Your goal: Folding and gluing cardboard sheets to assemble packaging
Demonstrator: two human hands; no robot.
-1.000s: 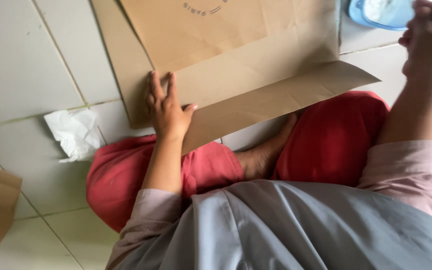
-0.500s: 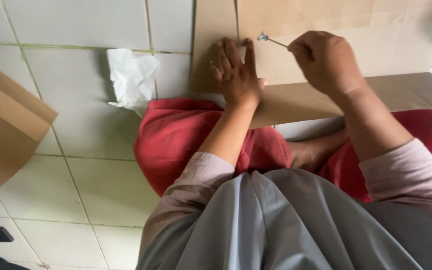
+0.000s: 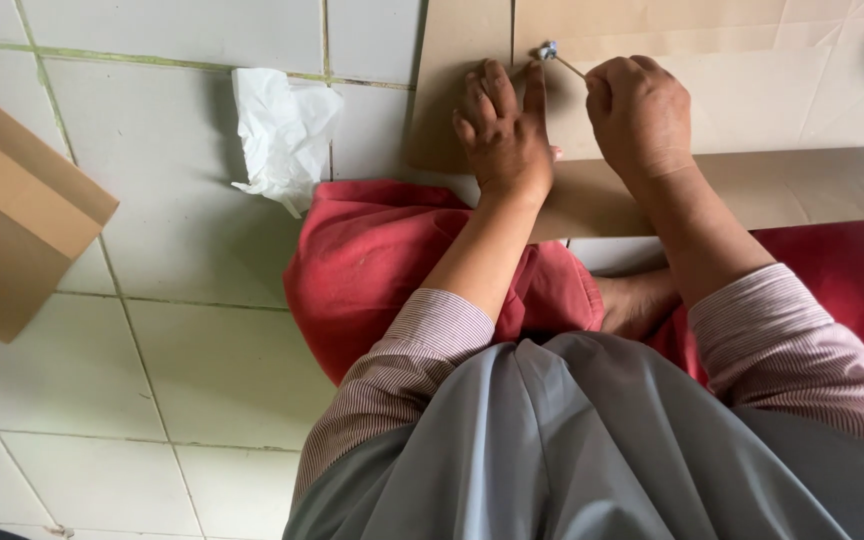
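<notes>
A flat brown cardboard sheet [image 3: 752, 90] lies on the tiled floor in front of my crossed legs. My left hand [image 3: 502, 135] presses flat on its left part, fingers spread. My right hand [image 3: 640, 115] is closed around a thin stick [image 3: 567, 64] with a small pale blob at its tip, which touches the cardboard just above my left fingertips.
A crumpled white tissue [image 3: 282, 130] lies on the floor tiles left of the sheet. Another folded brown cardboard piece [image 3: 12, 210] sits at the far left. My red trousers [image 3: 382, 260] and grey garment fill the lower view.
My right hand came in from the far right with the stick and set its tip on the cardboard near my left hand. The view shifted left and closer.
</notes>
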